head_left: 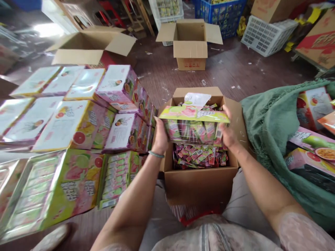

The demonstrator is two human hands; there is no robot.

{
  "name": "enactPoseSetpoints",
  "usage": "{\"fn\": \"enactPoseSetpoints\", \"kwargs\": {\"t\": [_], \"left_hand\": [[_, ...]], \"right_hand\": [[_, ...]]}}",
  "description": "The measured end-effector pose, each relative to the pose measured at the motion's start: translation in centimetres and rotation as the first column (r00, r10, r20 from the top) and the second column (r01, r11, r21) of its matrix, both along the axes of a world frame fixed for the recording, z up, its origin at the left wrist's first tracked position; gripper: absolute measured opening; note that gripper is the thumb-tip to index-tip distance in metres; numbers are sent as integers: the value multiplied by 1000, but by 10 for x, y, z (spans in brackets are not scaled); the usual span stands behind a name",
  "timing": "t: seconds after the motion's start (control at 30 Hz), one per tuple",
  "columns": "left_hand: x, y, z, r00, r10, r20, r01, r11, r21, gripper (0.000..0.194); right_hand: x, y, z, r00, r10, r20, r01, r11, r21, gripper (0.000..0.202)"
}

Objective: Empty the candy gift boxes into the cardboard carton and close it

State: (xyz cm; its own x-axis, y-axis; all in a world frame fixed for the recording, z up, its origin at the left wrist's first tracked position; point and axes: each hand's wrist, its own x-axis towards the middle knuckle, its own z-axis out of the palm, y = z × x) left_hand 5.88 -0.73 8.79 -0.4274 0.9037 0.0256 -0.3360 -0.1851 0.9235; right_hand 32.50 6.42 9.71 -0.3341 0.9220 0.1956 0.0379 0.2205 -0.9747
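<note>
A green and pink fruit-printed display box [193, 114] is held level between my two hands. Through its clear side, upright sachets show in a row. My left hand [160, 138] grips the box's left end, thumb along the edge. On the opposite end my right hand [228, 133] is closed around the corner. Below the box, an open cardboard carton [201, 183] stands between my knees, with many loose small sachets [197, 157] inside. A whitish flap [197, 100] sticks up behind the held box; I cannot tell whether it belongs to it.
Stacked fruit-printed boxes [60, 118] fill the left side, with window-fronted boxes [36, 195] nearest me. A green cloth sack [272, 129] holding boxes lies at right. Beyond are open cartons [190, 48], a blue crate [222, 17] and a white crate [264, 35].
</note>
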Motion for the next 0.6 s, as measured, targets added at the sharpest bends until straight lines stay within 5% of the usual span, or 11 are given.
{"fn": "enactPoseSetpoints", "kwargs": {"t": [0.13,0.3,0.6], "left_hand": [[11,-1,2,991,-59,-118,55,998,-38,79],[-9,3,5,997,-75,4,75,994,-79,83],[-7,-5,11,988,-128,91,138,983,-125,81]], "right_hand": [[9,19,-7,992,-103,-73,106,994,28,100],[3,9,-17,993,-45,107,40,998,49,105],[-1,11,-12,999,-15,45,15,1000,3,105]]}}
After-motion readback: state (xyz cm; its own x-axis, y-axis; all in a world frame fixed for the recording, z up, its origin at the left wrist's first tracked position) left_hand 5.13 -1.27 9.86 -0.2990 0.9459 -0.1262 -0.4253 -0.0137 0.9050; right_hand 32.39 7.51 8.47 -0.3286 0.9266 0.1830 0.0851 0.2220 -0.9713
